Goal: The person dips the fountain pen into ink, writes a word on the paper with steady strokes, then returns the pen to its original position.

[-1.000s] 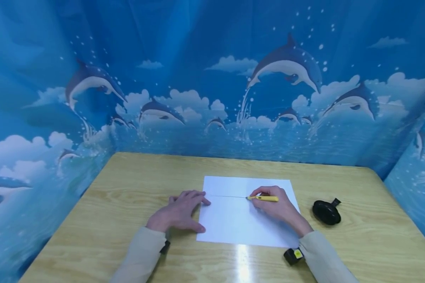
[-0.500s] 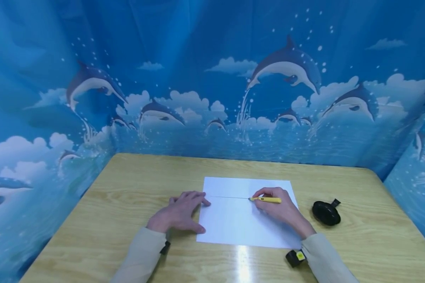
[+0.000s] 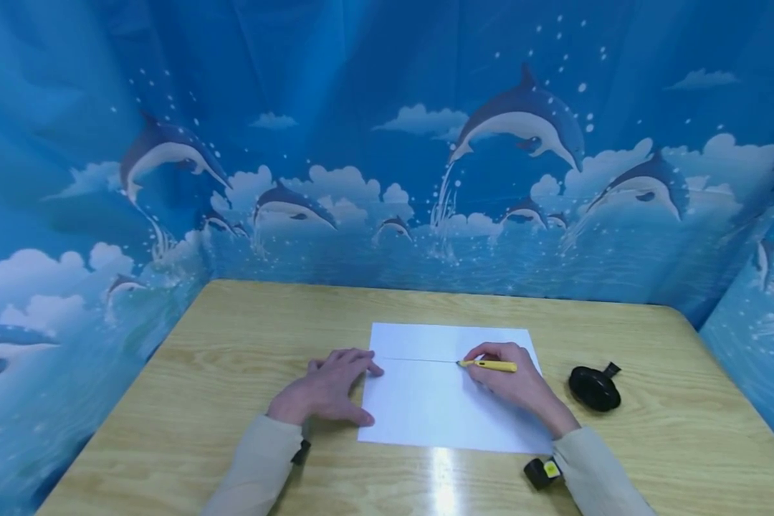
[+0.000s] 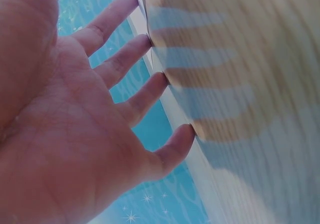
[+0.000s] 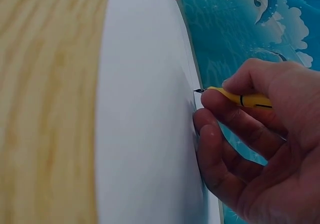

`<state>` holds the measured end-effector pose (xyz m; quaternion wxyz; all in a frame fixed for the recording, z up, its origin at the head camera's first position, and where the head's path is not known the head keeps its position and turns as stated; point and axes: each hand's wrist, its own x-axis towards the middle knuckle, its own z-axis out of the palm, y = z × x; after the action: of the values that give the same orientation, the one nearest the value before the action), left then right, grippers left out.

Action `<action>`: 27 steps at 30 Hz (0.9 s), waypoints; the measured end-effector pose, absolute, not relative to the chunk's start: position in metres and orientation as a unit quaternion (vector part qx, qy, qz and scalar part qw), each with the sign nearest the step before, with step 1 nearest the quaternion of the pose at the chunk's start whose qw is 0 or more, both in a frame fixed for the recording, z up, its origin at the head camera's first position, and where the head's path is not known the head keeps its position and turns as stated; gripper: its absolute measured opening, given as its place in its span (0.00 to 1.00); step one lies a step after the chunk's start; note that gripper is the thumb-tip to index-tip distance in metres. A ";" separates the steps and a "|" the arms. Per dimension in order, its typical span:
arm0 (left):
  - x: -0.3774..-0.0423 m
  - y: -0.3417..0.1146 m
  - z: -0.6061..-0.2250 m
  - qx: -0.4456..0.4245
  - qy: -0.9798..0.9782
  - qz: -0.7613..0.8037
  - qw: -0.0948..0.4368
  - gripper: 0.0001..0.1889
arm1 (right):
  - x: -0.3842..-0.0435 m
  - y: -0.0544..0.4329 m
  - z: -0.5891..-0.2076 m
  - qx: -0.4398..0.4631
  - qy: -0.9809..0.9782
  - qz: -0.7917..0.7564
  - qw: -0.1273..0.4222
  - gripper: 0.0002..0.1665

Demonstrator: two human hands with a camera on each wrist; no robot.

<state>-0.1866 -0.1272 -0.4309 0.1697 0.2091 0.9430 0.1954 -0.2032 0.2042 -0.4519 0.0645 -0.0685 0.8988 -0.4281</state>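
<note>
My right hand [image 3: 506, 376] pinches a yellow fountain pen [image 3: 495, 365] between thumb and fingers. In the right wrist view the pen's dark nib [image 5: 199, 90] meets the white paper [image 5: 145, 108]. A thin straight line [image 3: 413, 360] runs across the upper part of the sheet, from near its left edge to the nib. My left hand [image 3: 329, 387] is spread at the paper's left side, with thumb and fingertips on or beside that edge. The left wrist view shows its fingers [image 4: 120, 66] apart, tips resting on the surface, the palm raised.
A black, scalloped dish-like object [image 3: 594, 388] with a small tab lies on the wooden table [image 3: 264, 315] right of the paper. Black wrist devices, one with a yellow mark [image 3: 543, 471], sit under the sleeves. A blue dolphin-print curtain [image 3: 361, 143] surrounds the table's back and sides.
My right hand has slid slightly to the right with the pen, and the line on the paper has grown longer behind the nib. My left hand has stayed in place.
</note>
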 end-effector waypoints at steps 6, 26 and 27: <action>-0.187 -0.127 -0.432 0.206 0.944 0.191 0.172 0.39 | -0.202 0.203 -0.452 -0.067 0.902 -0.423 0.062 0.10; -0.187 -0.125 -0.430 0.205 0.944 0.190 0.174 0.38 | -0.199 0.211 -0.452 -0.070 0.901 -0.424 0.053 0.10; -0.187 -0.125 -0.430 0.205 0.944 0.190 0.175 0.38 | -0.199 0.211 -0.452 -0.070 0.902 -0.424 0.053 0.10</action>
<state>-0.1871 -0.1253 -0.4300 0.1746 0.2055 0.9441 0.1895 -0.1990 0.2109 -0.4515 0.0525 -0.0697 0.9017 -0.4235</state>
